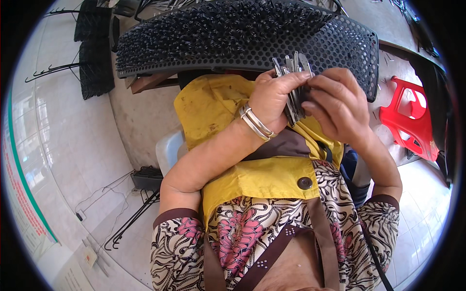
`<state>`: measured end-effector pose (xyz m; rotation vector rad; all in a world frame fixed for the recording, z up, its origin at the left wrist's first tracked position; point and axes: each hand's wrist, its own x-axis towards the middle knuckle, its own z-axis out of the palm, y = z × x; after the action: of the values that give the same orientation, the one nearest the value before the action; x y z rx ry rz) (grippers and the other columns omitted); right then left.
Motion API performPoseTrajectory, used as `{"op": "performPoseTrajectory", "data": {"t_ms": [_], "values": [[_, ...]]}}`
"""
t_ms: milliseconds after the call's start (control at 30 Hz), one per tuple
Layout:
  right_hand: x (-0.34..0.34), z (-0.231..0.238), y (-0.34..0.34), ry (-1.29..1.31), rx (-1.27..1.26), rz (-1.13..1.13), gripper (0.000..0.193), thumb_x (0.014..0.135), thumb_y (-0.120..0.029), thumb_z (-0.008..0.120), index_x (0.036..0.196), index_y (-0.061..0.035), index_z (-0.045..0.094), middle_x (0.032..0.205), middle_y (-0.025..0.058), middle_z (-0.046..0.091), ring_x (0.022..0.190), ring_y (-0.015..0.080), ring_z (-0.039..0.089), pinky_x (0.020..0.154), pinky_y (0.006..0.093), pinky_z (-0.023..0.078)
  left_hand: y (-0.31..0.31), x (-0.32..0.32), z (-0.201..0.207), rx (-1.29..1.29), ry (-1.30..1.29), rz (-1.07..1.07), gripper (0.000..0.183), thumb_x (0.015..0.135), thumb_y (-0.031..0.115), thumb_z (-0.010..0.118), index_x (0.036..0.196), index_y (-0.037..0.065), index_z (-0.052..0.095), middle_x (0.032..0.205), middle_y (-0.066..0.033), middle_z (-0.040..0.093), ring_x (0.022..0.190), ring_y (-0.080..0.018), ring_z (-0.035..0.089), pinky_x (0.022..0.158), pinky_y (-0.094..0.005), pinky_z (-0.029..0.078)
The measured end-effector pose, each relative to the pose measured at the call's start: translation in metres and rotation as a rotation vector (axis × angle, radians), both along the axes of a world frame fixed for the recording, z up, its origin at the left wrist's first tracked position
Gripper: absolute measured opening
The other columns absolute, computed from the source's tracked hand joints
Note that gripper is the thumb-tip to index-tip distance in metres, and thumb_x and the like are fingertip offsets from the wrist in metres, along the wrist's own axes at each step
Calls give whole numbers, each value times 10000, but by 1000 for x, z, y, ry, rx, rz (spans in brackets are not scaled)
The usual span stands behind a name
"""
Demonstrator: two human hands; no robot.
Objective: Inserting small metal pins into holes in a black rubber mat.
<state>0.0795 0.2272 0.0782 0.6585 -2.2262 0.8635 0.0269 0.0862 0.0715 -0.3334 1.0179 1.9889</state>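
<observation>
A bundle of flat, slim metal pieces stands upright in my left hand, whose thumb presses across it. The pieces are silvery grey, with uneven upper ends, and some lower ends show beneath the hand. My right hand is closed at the bundle's right side, fingers curled and thumb below them. What those fingertips pinch is hidden. Just beyond both hands lies a black perforated tray. Many small dark metal pieces stand packed in its holes, from the left side to past the middle.
A yellow apron covers my lap beneath the hands. At the right stands a red plastic stool. Black racks with long hooks lie at the left, and another dark rack is on the floor at lower left.
</observation>
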Motion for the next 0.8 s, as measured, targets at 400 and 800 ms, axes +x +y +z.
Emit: {"op": "performPoseTrajectory", "data": {"t_ms": [400,800], "values": [[-6,-4,10,-877,-915,-128,134,760,-15,633,875,46,600,721,45,620,650,52,562,589,183,463,1,5,9,-24,69,-162,93,787,61,546,838,-10,576,699,-122,623,544,-186,607,386,-256,450],[-26,-15,30,-390,-643,-453,162,762,-27,642,916,10,608,778,18,628,671,52,565,582,175,445,0,2,2,-133,-88,-95,88,774,64,564,825,-8,568,706,-143,616,568,-245,620,402,-284,434]]}}
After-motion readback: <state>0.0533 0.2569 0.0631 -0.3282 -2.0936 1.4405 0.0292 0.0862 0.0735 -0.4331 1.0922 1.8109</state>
